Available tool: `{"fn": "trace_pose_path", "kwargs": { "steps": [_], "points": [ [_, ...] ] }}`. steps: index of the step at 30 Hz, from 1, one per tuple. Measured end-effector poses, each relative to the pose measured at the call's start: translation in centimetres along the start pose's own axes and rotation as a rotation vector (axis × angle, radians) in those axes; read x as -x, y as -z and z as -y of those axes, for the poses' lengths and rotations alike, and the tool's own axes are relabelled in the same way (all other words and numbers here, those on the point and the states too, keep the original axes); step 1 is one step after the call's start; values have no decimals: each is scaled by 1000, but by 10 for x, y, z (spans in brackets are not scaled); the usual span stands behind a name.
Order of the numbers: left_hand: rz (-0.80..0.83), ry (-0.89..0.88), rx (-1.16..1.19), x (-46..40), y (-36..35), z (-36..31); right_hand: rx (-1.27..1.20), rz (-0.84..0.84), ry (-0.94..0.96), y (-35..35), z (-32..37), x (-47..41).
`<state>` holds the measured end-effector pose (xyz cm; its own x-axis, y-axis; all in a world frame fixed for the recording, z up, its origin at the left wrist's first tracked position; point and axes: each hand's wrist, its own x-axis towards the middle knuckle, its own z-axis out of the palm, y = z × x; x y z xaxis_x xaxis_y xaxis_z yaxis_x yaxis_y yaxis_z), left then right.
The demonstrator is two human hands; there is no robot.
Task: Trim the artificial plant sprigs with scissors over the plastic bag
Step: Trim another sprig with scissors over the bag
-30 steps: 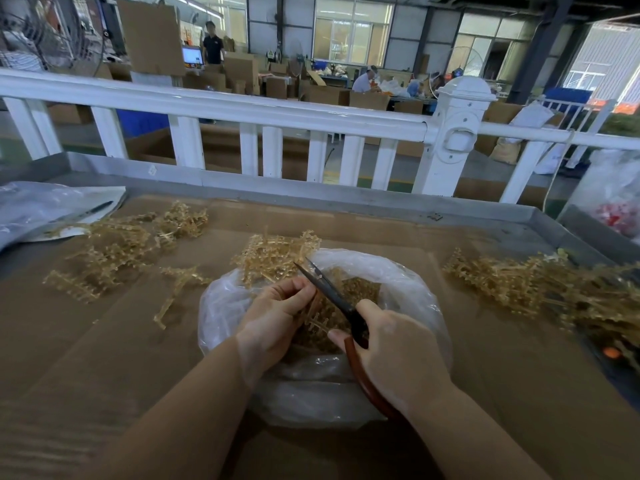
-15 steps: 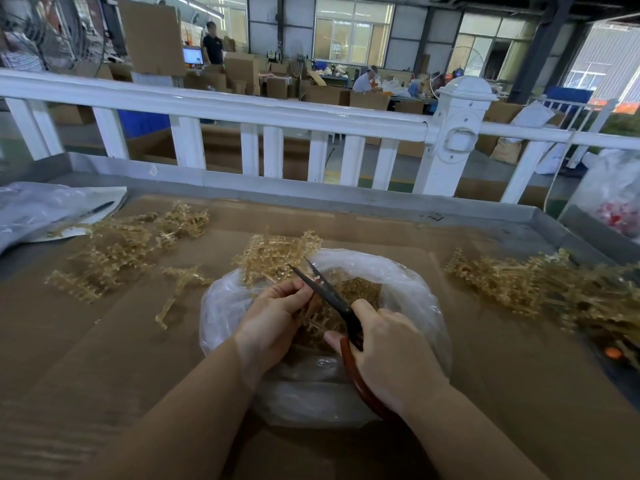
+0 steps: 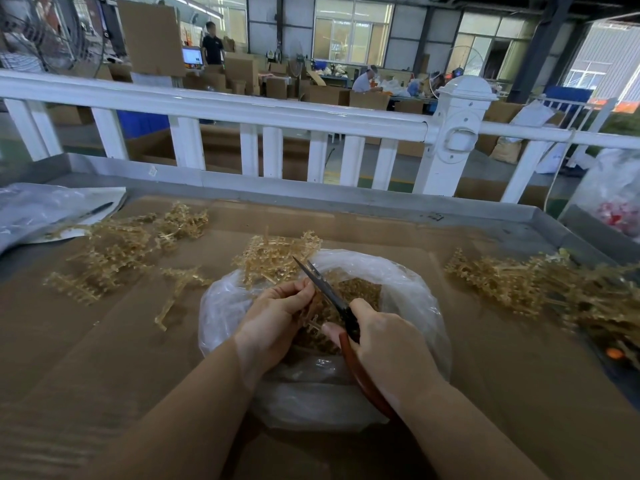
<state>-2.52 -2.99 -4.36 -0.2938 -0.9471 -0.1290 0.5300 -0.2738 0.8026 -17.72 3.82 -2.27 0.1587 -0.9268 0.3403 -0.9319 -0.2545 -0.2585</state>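
Sprig [image 3: 277, 258] pinched in left hand [image 3: 273, 313] | right hand [image 3: 384, 337] grips scissors [image 3: 325, 289] | cardboard-covered table [image 3: 485, 341] | warehouse room

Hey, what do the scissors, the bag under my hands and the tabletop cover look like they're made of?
Scissors: dark metal blades by their dull sheen; reddish-brown handles, glossy, likely plastic or a coating.
Plastic bag: thin clear film, wrinkled and shiny.
Table cover: brown corrugated cardboard by its matte face and fine ribbing.
Sprig in the left hand: pale gold translucent plastic, seemingly.
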Motion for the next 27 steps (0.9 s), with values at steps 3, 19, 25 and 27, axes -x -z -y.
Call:
{"fn": "trace_pose_path", "kwargs": {
  "steps": [3,19,25,27],
  "points": [
    [-3,0,10,-1,1,1,8,-6,6,-1,-1,0],
    [31,7,-93,9,-7,-4,-64,-41,-22,0,1,-1],
    [-25,6,-35,11,-9,-5,-101,8,-11,16,0,1],
    [-66,-1,-7,9,-11,-4,-126,-9,-14,24,-1,3]
  ]
}}
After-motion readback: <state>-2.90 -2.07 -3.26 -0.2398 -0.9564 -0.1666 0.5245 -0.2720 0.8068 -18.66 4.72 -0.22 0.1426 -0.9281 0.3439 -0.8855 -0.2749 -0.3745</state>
